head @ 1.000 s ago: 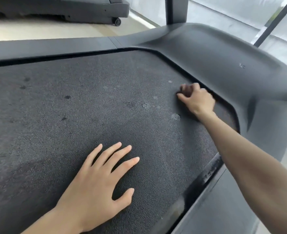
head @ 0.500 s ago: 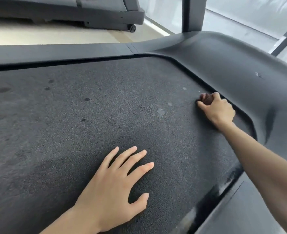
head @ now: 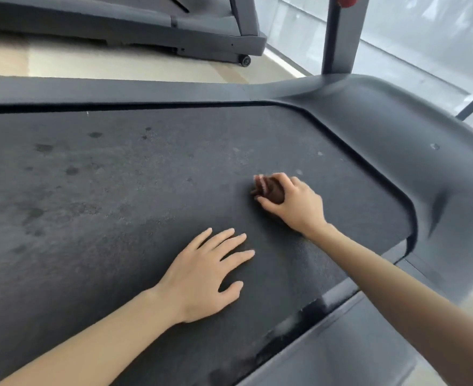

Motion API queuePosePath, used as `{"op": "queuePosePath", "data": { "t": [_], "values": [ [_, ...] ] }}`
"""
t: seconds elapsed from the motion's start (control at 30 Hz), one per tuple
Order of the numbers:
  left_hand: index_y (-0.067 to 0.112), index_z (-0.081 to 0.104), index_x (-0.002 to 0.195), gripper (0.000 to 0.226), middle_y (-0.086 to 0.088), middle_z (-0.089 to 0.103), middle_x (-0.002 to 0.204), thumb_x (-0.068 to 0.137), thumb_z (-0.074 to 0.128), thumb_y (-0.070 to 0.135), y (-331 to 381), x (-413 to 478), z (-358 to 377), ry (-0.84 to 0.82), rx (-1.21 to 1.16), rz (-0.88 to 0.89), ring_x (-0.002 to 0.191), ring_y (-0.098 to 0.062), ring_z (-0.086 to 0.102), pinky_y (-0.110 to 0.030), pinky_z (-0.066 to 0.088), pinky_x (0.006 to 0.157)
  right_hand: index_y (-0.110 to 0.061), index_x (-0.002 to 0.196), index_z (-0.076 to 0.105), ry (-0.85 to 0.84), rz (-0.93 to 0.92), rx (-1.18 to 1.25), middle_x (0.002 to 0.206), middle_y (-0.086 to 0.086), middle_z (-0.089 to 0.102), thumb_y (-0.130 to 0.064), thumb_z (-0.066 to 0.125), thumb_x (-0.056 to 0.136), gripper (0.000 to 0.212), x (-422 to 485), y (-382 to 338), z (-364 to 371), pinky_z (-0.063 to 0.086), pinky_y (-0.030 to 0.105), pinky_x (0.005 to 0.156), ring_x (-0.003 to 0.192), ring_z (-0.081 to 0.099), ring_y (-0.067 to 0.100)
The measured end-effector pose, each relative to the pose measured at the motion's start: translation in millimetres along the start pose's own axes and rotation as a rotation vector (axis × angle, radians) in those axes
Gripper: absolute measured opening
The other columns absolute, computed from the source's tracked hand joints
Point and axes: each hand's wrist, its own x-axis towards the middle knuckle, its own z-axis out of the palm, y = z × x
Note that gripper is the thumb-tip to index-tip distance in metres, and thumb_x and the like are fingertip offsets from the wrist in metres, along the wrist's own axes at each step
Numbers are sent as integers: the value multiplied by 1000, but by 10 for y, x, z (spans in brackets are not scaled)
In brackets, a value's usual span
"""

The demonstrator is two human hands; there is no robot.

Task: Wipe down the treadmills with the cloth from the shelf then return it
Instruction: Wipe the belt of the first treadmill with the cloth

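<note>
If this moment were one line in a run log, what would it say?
step: wiping treadmill belt | right hand: grips brown cloth, pressed on belt | left hand: flat on belt

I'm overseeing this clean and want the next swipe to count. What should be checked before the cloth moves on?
1. Grip of right hand on cloth: ok.
2. Contact of cloth with belt: ok.
3. Placement of left hand, flat on belt, apart from cloth: ok.
4. Marks on belt: not ok, dark spots at far left.
5. Whether belt is stopped: cannot tell.
6. Whether neighbouring treadmill is wiped: cannot tell.
</note>
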Motion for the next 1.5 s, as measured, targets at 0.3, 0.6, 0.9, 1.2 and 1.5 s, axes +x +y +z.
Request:
{"op": "queuePosePath", "data": {
  "t": [0.3,0.6,0.9,1.2,1.5],
  "values": [
    [30,46,138,54,4,39,147,91,29,49,-589,-1517,-325,6,106,-369,138,-16,32,-40,18,110,-20,114,52,77,64,-52,99,14,59,-61,56,79,54,-186,-1034,206,42,37,66,92,56,36],
    [37,26,145,56,16,17,154,93,15,53,-720,-2178,-374,49,59,-502,144,-5,5,-39,4,118,-29,119,55,42,-384,124,97,5,62,-64,56,74,57,-635,-2145,309,40,29,63,85,60,28],
    [35,37,141,49,13,29,151,95,25,46,-757,-2803,-417,95,39,-539,142,-6,17,-38,11,114,-24,118,49,35,158,-54,104,25,59,-67,52,74,61,-184,-915,82,45,44,75,96,57,44],
    [37,40,140,47,14,30,151,95,30,47,-963,-3210,-546,56,119,-464,141,-8,22,-36,14,112,-30,119,53,-13,-340,69,100,7,61,-62,57,76,54,-870,-3099,356,45,33,69,89,59,30],
    [37,39,141,48,11,33,150,95,33,48,-1246,-4097,-717,24,149,-460,140,-10,25,-37,16,110,-30,127,51,-134,-719,196,101,3,59,-62,56,78,59,-1483,-4943,482,43,32,72,90,57,23]
  ]
}}
